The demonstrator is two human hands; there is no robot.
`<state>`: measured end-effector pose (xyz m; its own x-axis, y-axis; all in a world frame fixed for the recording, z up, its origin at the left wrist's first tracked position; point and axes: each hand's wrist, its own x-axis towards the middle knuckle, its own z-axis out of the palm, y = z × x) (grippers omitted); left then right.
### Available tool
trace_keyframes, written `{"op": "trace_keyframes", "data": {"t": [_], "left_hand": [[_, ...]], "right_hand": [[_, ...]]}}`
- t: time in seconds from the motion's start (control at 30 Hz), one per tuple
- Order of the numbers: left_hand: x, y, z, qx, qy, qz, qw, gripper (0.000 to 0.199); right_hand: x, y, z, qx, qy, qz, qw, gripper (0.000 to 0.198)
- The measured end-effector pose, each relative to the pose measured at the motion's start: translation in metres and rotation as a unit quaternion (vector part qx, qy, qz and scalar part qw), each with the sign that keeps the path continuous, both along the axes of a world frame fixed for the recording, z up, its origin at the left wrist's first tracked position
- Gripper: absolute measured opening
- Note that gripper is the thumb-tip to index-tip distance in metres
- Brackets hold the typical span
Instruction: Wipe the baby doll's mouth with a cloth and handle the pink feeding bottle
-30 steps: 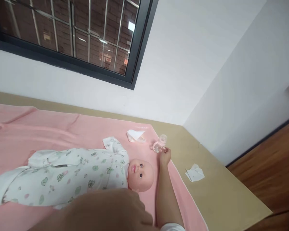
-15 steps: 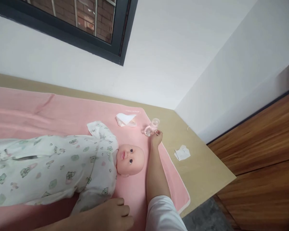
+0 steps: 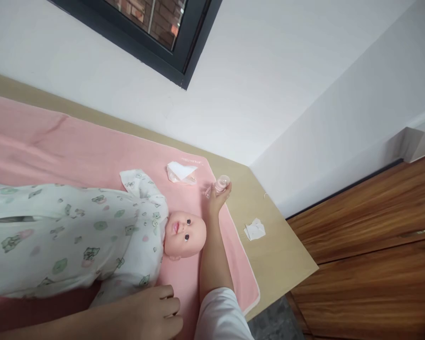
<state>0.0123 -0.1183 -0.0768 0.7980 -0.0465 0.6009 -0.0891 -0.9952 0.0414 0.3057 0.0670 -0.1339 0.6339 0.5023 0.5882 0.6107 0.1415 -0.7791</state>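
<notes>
Your right hand [image 3: 217,200] wraps the clear bottle [image 3: 222,182], likely to steady it; your left hand [image 3: 160,312] curls by the doll [image 3: 123,231], grip unclear.

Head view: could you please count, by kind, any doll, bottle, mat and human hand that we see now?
Doll: 1
Bottle: 1
Mat: 1
Hands: 2, left hand and right hand
Total: 5

A single head-worn camera looks forward and down across the table [image 3: 279,252] from its near side, close enough to frame the left hand [image 3: 152,311] and right hand [image 3: 216,198]. The view is tilted: the table's far edge descends rightward. The top border crops the window [image 3: 159,28].
</notes>
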Motion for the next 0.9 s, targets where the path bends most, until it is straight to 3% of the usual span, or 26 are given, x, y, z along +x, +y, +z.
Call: {"op": "trace_keyframes", "data": {"t": [0.13, 0.3, 0.43, 0.5, 0.6, 0.67, 0.8, 0.9], "left_hand": [[-0.006, 0.005, 0.0, 0.038, 0.016, 0.004, 0.999, 0.021], [-0.012, 0.014, 0.006, 0.049, 0.066, 0.011, 0.997, 0.018], [-0.012, 0.027, 0.013, -0.009, 0.069, 0.017, 0.997, 0.014], [-0.014, 0.038, 0.015, -0.032, 0.034, 0.05, 0.998, 0.011], [-0.025, 0.062, 0.018, -0.08, -0.017, 0.131, 0.988, 0.026], [-0.036, 0.079, 0.022, -0.149, -0.011, 0.195, 0.969, 0.036], [-0.054, 0.099, 0.037, -0.268, -0.03, 0.357, 0.894, 0.052], [-0.058, 0.097, 0.052, -0.308, -0.05, 0.414, 0.855, 0.064]], "right_hand": [[-0.001, -0.006, 0.006, -0.012, -0.015, -0.043, 0.999, 0.081], [0.003, -0.013, 0.015, -0.042, -0.028, -0.055, 0.997, 0.062], [0.001, -0.013, 0.034, -0.037, -0.029, -0.002, 0.999, 0.061], [-0.004, -0.014, 0.051, -0.025, -0.018, 0.045, 0.998, 0.061], [-0.019, -0.024, 0.085, -0.04, -0.018, 0.158, 0.986, 0.056], [-0.036, -0.034, 0.107, -0.059, -0.051, 0.223, 0.972, 0.051], [-0.082, -0.061, 0.14, -0.055, -0.082, 0.322, 0.942, 0.054], [-0.119, -0.082, 0.152, -0.064, -0.068, 0.396, 0.914, 0.053]]}}
